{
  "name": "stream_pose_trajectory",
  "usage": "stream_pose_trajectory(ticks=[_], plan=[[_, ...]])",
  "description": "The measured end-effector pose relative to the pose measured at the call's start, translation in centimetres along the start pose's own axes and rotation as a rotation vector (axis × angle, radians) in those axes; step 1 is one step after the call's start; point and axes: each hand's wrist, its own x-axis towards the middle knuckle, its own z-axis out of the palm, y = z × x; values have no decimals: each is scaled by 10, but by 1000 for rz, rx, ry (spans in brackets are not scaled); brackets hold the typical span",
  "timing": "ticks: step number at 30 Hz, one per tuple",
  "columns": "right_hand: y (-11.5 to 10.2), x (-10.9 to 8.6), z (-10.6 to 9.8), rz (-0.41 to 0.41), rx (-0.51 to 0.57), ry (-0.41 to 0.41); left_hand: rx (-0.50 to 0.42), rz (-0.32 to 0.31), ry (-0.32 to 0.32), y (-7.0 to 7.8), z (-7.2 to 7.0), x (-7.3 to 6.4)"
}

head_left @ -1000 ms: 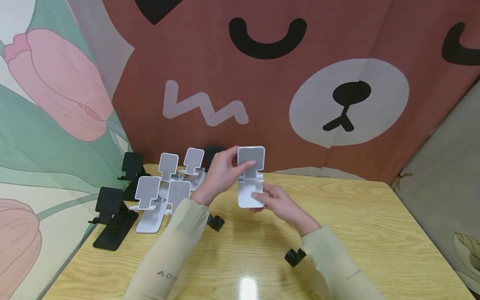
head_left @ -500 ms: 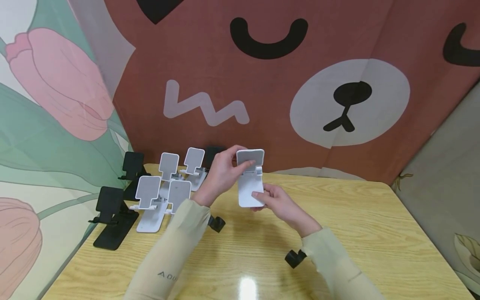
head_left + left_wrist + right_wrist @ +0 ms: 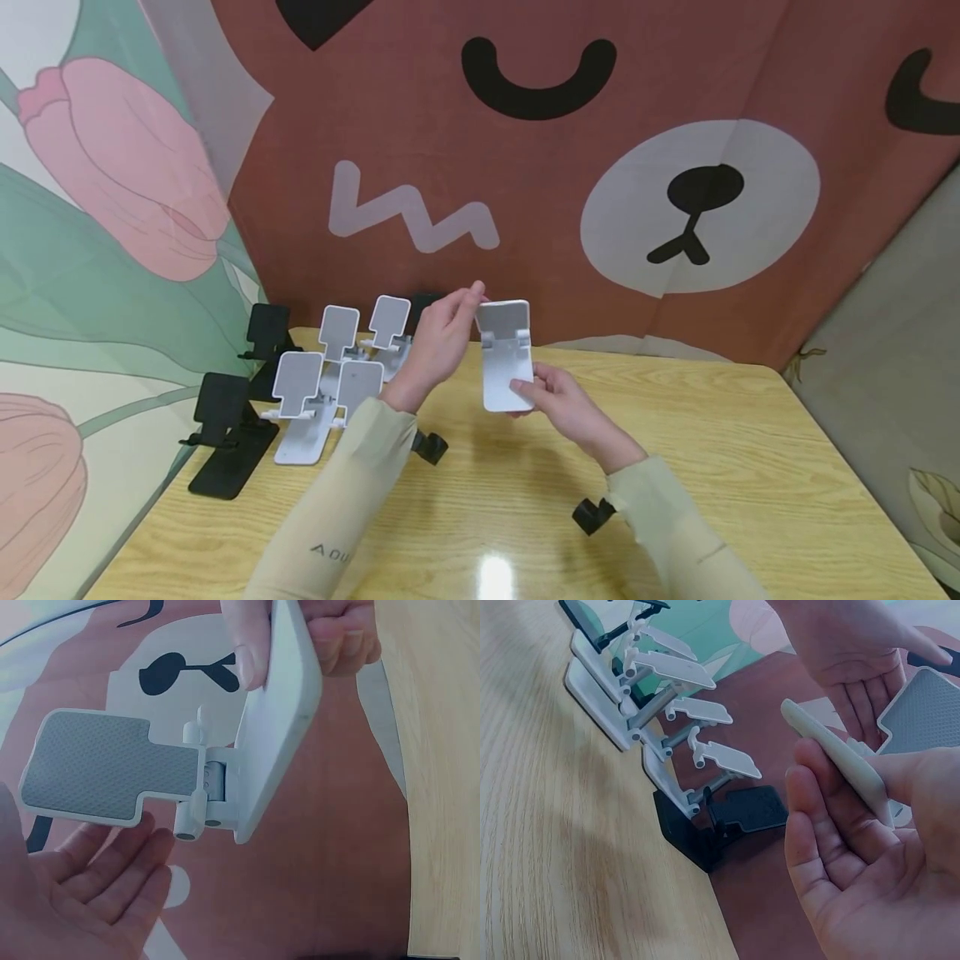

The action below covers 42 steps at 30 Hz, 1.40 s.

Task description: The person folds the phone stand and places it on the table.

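Note:
My right hand (image 3: 566,407) pinches the base of a white phone stand (image 3: 506,367) above the table, thumb on the front and fingers behind. The left wrist view shows the stand's grey-padded plate (image 3: 90,765) swung out from the base at its hinge (image 3: 214,780). At the plate's left edge, my left hand (image 3: 437,337) has its thumb raised off the plate. Its fingers (image 3: 124,862) lie loosely extended behind the plate, gripping nothing; whether they touch it I cannot tell. In the right wrist view, the base (image 3: 840,754) is held between thumb and fingers.
Several white phone stands (image 3: 296,385) and black phone stands (image 3: 221,412) stand in a group on the left of the wooden table (image 3: 712,467). A black stand (image 3: 750,810) sits at the group's back right. A bear-print cloth (image 3: 540,208) hangs behind the table.
The padded plate first tilted against the base under my left hand. Then the left thumb lifted off it, and the stand shifted slightly right. My right hand keeps its grip on the base.

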Motion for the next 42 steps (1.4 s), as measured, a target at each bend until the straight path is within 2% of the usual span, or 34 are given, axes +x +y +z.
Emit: stream_pose_trajectory(ticks=[8,12,17,26,33,42], plan=[[3,0,0,-12,21,33,12,-172,-83,0,0,-1],[3,1,0,-16,21,64,-1,-223,-97,1,1,-3],[4,2,-1,-15,22,75,-20,-238,-88,0,4,-4],[6,4,-5,-15,2,98,15,-233,-95,0,7,-7],[9,4,-7,-10,-7,121,34,-267,-91,0,11,-14],[8,3,-9,-22,-5,153,-1,-292,-99,-4,20,-22]])
